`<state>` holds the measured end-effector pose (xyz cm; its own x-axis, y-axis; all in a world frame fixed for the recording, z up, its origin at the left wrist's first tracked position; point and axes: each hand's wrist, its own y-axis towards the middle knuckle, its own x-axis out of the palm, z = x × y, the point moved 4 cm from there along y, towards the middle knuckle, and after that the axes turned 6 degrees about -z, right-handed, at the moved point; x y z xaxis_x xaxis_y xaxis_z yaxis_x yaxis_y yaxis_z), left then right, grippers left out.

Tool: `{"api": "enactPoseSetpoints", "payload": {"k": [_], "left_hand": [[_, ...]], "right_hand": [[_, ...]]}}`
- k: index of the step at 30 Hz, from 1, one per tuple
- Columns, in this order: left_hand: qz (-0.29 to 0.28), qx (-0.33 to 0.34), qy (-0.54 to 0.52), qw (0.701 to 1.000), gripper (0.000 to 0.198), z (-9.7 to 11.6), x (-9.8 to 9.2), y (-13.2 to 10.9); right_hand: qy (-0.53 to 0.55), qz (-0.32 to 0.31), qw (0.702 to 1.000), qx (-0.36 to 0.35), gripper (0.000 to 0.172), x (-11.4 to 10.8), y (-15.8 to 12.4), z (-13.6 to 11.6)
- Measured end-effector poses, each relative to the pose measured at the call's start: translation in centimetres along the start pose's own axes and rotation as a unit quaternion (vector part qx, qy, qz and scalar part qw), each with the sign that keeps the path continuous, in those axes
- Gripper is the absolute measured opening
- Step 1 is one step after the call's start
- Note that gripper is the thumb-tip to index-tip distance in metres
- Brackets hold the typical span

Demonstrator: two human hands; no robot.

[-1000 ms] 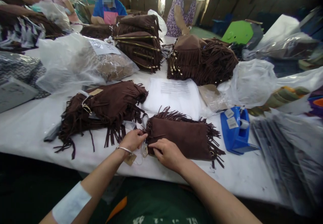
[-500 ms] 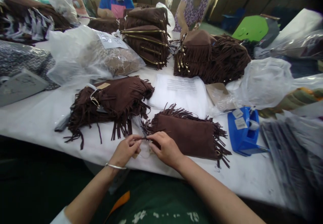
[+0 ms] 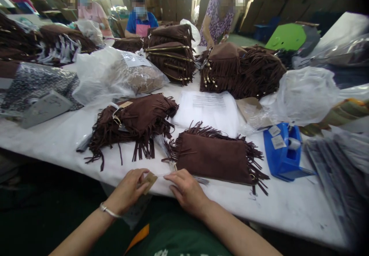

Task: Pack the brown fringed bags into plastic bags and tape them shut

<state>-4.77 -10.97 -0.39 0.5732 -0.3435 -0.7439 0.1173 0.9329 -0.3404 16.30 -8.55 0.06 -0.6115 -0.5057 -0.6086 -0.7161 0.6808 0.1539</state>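
My left hand (image 3: 132,188), with a bangle on the wrist, pinches a small tan tag (image 3: 150,183) at the table's front edge. A thin white string (image 3: 159,175) runs from the tag to my right hand (image 3: 186,188), whose thumb and index finger are closed at the string's other end. Right beyond my right hand lies a flat brown fringed pouch (image 3: 211,156), with a ring at its lower right corner. To the left of it is a brown fringed bag (image 3: 134,117) with a gold clasp and a tan label.
A blue tape dispenser (image 3: 281,152) stands right of the pouch. White sheets (image 3: 206,112), a plastic-wrapped bundle (image 3: 121,71) and stacked brown bags (image 3: 170,54) lie farther back. Three people are across the table; clear plastic (image 3: 307,94) lies at right.
My left hand has moved left and down, away from my right hand, and the tan tag now shows in it. My right hand has moved slightly down. The head view has shifted.
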Motion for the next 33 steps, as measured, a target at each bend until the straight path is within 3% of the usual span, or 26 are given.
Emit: {"api": "enactPoseSetpoints", "payload": {"k": [2,4,6,7,9,11,14,17,21,23,27,30,33], "left_hand": [[-0.061,-0.05,-0.158,0.984,0.031,0.7,1.1,-0.9],[-0.126,-0.066,-0.312,0.939,0.036,2.1,2.4,-1.8],[-0.156,-0.052,-0.382,0.91,0.038,3.8,3.0,-2.2],[-0.155,-0.043,-0.377,0.912,0.037,4.4,2.9,-2.1],[-0.111,-0.025,-0.308,0.944,0.038,4.9,2.1,-1.0],[-0.012,0.004,-0.16,0.987,0.038,4.9,0.6,1.0],[0.107,0.074,0.048,0.99,0.023,4.7,-0.9,4.4],[0.107,0.113,0.099,0.983,0.009,4.4,-0.6,6.3],[0.124,0.133,0.122,0.976,0.01,4.9,-0.8,5.5],[0.144,0.145,0.13,0.97,0.009,5.6,-1.2,5.0],[0.176,0.186,0.167,0.952,0.012,7.5,-2.3,6.8],[0.166,0.227,0.216,0.935,0.033,7.8,-2.8,9.5],[0.144,0.259,0.267,0.917,0.052,6.7,-2.9,11.0]], "right_hand": [[-0.037,-0.034,0.998,-0.029,0.052,1.1,-0.2,-0.7],[-0.062,-0.048,0.995,-0.059,0.059,1.7,-0.3,-1.2],[-0.05,-0.028,0.995,-0.078,0.049,1.5,-0.4,-1.2],[-0.031,-0.009,0.996,-0.081,0.043,1.2,-0.6,-1.1],[0.007,0.037,0.996,-0.08,0.034,0.0,-1.0,-0.8],[0.028,0.085,0.993,-0.076,0.029,-1.4,-1.4,-0.3],[0.038,0.154,0.986,-0.041,0.02,-3.7,-1.8,0.8],[0.002,0.228,0.972,0.054,0.016,-5.8,-2.1,2.8],[-0.118,0.28,0.939,0.159,0.051,-7.6,-2.8,4.4],[-0.151,0.26,0.943,0.139,0.06,-7.4,-2.6,3.7],[-0.154,0.133,0.978,0.043,0.048,-4.7,-0.8,1.5],[-0.166,0.069,0.983,0.036,0.05,-2.9,0.2,1.4],[-0.178,0.056,0.981,0.056,0.042,-2.1,0.2,2.4]]}}
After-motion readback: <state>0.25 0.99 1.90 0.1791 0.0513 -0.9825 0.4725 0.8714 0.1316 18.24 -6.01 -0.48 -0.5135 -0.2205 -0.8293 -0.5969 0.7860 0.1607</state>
